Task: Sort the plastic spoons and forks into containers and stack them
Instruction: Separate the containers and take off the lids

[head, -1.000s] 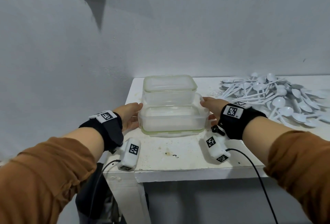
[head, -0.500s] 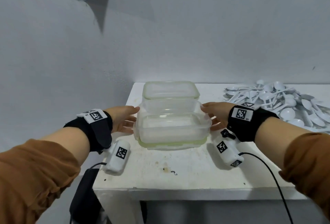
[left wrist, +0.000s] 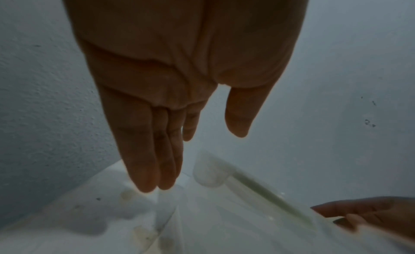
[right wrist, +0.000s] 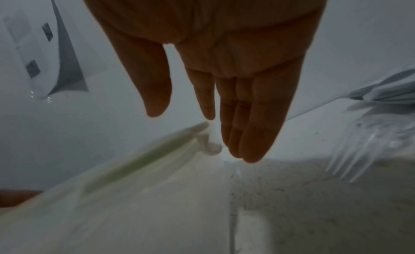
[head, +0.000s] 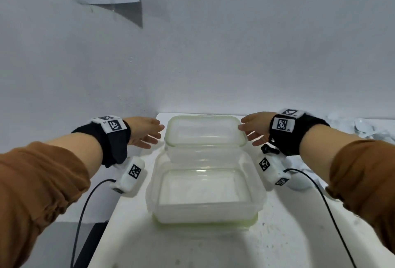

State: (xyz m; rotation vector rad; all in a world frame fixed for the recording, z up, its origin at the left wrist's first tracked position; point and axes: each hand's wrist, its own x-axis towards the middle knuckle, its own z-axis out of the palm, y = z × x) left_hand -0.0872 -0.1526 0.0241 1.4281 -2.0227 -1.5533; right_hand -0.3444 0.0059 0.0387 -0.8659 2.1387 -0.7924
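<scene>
As far as can be seen, hardly begun. Two boxes on the white table [head: 277, 235], one right behind the other: near box [head: 205, 214] and far box [head: 203, 152], both bare inside, with no spoon or fork in either. Heap of spoons and forks [head: 363, 126] off to the right on the table, apart from the boxes, blurry and not sorted. Left hand [head: 145, 132] just beside the far box's left side, right hand [head: 255, 127] just beside its right side. Each grip wide, fingers straight and close together, holding nothing; touching the box or not, hard to tell. Left to do, by the look of it: all the sorting, then the stacking. Boxes see-through and a bit cloudy, likely hard plastic, long in shape with round corners and a pale green strip round the rim. One fork [right wrist: 350, 160] thin, white and shiny, with long prongs. Table top flat and white, with small dark specks.
</scene>
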